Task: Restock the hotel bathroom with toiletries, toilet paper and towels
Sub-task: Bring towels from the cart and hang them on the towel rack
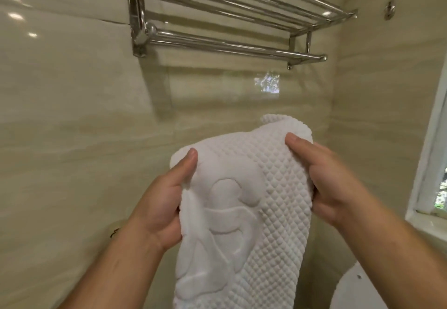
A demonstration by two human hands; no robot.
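Markings: white towel has a raised curling motif beside its waffle weave; I cannot read it as lettering.
Hands: left hand and right hand each grip one side edge, thumbs on top.
Towel: held up below the chrome towel rack, apart from it.
Around: window at right, toilet below it, wall hook above.
Count: one towel, one rack.

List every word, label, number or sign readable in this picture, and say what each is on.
None can be read.
white towel: raised embossed curves only, no legible letters.
towel rack: no marking visible.
dark mark at lower left: too small and blurred to read.
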